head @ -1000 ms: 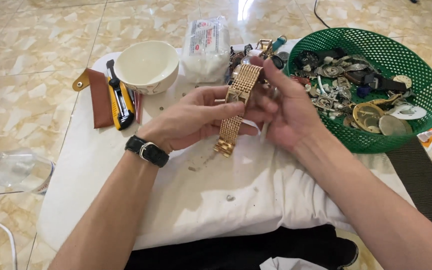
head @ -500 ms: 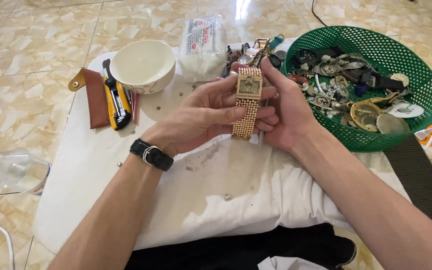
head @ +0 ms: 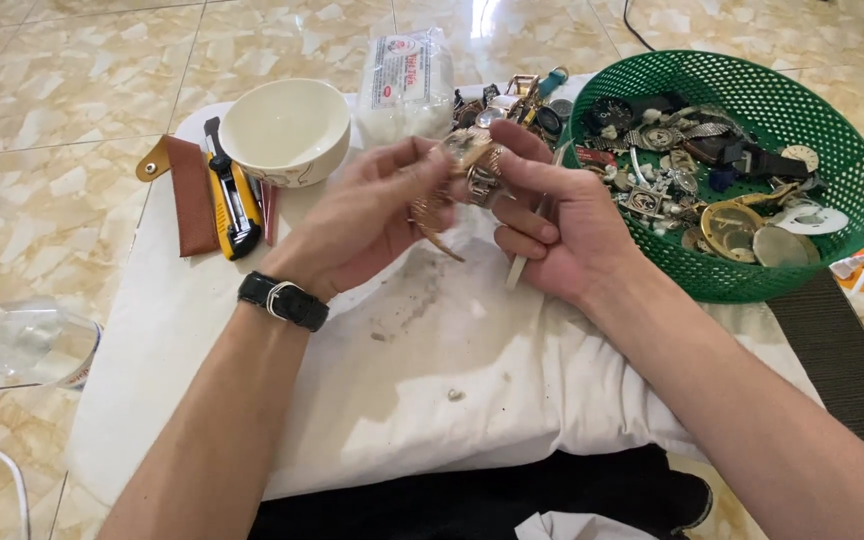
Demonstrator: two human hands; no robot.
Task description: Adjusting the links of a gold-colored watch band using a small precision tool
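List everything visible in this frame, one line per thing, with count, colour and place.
Wristwatch: one, gold, blurred, held in both hands.
Bowl: one, cream, on the cloth at upper left.
Utility knife: one, yellow and black, left of the bowl.
Leather pouch: one, brown, beside the knife.
Packet: one, clear with white contents, right of the bowl.
Basket: one, green, at right, full of watch parts.
Cloth: one, white, stained, under the hands.
Bottle: one, clear, on the floor at left.
Left hand: one, black strap on its wrist.
Right hand: one, bare.
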